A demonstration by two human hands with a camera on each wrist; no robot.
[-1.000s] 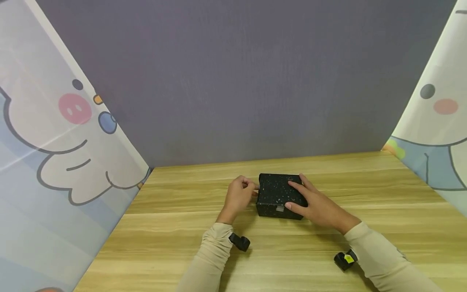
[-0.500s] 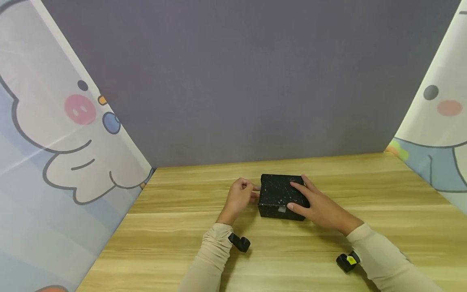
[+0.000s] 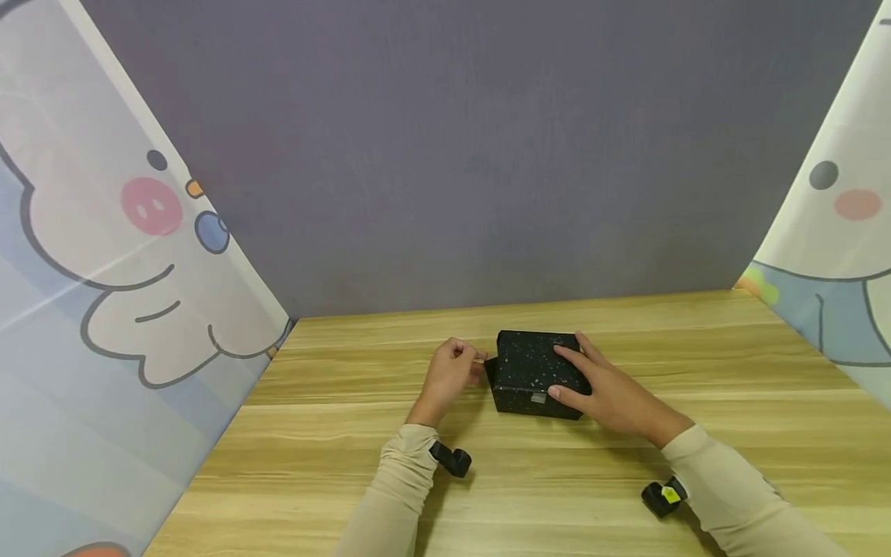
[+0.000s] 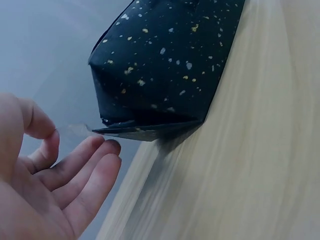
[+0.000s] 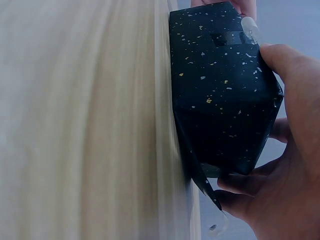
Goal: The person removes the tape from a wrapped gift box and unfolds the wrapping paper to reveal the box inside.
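Observation:
A box wrapped in black speckled paper (image 3: 534, 363) rests on the wooden table. At its left end, a folded paper flap (image 4: 142, 132) stands out from the box. Thumb and index finger of my left hand (image 3: 448, 377) pinch a strip of clear tape (image 4: 75, 130) at that flap's edge; the other fingertips lie just under the flap. My right hand (image 3: 616, 393) grips the box's right part, thumb at the near top edge, fingers over the top and right end. In the right wrist view, another flap (image 5: 197, 170) hangs out at the right end, with clear tape (image 5: 218, 226) at its tip.
A piece of clear tape (image 5: 232, 38) sits on the box's near side. The wooden table (image 3: 334, 456) extends around the box. A grey panel (image 3: 445, 155) rises behind it, with cartoon-printed sheets (image 3: 90, 271) at both sides. Each wrist wears a small black camera (image 3: 452, 459).
The left flap has swung outward from the box's end as my left hand moved slightly left with the tape. My right hand stays on the box.

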